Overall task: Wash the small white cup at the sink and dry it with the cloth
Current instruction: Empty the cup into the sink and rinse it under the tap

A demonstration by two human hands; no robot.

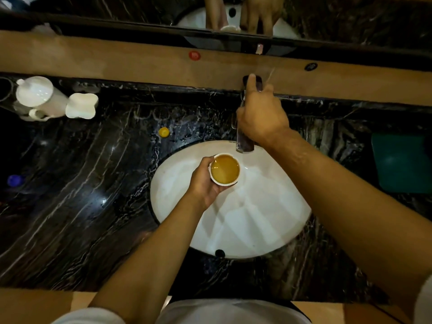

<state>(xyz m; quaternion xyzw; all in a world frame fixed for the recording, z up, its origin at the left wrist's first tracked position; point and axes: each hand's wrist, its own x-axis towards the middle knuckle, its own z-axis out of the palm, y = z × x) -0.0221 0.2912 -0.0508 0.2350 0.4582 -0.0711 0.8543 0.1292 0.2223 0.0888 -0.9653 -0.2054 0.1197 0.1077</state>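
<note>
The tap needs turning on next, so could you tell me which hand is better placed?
Right. The right hand already rests on the tap, while the left hand grips the cup.

Counter (70, 206) – glossy blk marble; sink (257, 218) smooth wht ceramic; tap (244, 141) – metal.

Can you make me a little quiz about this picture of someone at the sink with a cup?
1. True or false: the small white cup is empty.
2. Which hand is on the tap: A left, B right?
3. Fill in: the left hand holds the cup over the white ____.

Key: 1 false, it holds yellowish-brown liquid. 2 B. 3 sink.
</note>
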